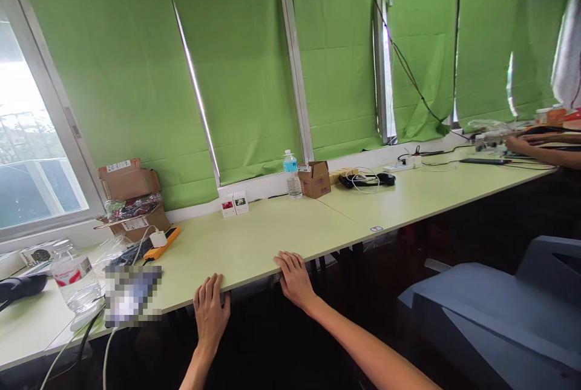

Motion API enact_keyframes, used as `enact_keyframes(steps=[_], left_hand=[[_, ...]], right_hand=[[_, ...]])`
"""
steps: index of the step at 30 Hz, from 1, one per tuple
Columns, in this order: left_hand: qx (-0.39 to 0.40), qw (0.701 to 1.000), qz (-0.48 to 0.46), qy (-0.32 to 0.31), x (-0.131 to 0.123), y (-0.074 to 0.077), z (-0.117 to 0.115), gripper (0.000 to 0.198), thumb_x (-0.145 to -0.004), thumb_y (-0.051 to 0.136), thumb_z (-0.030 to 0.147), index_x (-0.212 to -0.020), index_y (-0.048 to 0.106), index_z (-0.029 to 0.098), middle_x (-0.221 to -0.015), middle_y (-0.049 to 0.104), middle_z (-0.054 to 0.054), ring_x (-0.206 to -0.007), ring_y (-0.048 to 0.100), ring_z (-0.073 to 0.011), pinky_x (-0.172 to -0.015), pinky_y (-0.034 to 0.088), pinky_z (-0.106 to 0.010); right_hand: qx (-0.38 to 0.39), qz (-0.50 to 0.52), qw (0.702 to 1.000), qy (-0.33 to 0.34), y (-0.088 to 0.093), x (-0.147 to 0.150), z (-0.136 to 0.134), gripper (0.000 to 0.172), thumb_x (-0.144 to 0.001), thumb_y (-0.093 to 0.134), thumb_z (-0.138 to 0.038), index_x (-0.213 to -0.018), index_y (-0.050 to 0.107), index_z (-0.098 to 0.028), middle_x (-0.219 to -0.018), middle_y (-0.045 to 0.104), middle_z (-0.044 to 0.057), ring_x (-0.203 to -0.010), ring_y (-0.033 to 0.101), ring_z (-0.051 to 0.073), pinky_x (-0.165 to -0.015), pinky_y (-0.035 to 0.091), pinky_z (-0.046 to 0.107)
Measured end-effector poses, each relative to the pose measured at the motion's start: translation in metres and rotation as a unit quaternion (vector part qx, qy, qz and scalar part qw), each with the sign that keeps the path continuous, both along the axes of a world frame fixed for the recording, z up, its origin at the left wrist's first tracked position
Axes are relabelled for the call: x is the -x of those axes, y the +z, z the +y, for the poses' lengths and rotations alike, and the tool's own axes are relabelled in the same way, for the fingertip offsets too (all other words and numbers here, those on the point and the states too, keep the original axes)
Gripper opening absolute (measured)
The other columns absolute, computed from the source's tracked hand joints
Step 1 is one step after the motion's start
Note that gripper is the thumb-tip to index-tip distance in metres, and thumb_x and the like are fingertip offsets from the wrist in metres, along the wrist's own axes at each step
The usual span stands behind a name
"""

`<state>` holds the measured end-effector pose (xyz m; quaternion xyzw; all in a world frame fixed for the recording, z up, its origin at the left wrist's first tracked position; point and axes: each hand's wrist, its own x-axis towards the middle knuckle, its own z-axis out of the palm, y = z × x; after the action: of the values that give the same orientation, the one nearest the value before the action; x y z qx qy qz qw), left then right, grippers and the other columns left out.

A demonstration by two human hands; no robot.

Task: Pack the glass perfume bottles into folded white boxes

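My left hand [211,311] is at the front edge of the pale yellow-green table [267,229]. Its fingers lie over the top and the thumb is lower, by the edge, so the hand is closed on the table. Further right, my right hand [294,278] grips the same edge, fingers on top and thumb partly hidden below. Between the hands the tabletop edge runs on. Two small white boxes [235,203] with flower pictures stand upright near the back. A water bottle [293,177] with a blue label stands beside an open cardboard box [314,179].
At left are a large bottle [75,278], a blurred-out patch [132,295], an orange power strip [162,243] and stacked cartons [131,196]. Cables hang over the front edge. A black device [367,180] lies farther right. A grey-blue chair [490,311] stands right; another person's hands [529,146] work beyond.
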<state>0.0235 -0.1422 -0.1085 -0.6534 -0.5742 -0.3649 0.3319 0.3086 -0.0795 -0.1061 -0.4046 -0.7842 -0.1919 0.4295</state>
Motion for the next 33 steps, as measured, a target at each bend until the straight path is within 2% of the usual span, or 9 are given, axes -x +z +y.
enact_keyframes(steps=[33], left_hand=[[-0.013, 1.000, 0.011, 0.006, 0.0005, -0.0005, 0.0014, 0.041, -0.089, 0.052, 0.019, -0.130, 0.056, 0.017, -0.127, 0.064, -0.013, -0.125, 0.052, -0.0313, -0.108, 0.034, -0.050]], right_hand=[[-0.008, -0.001, 1.000, -0.004, -0.0034, 0.0007, 0.0033, 0.052, -0.081, 0.054, -0.012, -0.133, 0.054, -0.020, -0.133, 0.057, 0.010, -0.126, 0.046, 0.028, -0.111, 0.028, 0.046]])
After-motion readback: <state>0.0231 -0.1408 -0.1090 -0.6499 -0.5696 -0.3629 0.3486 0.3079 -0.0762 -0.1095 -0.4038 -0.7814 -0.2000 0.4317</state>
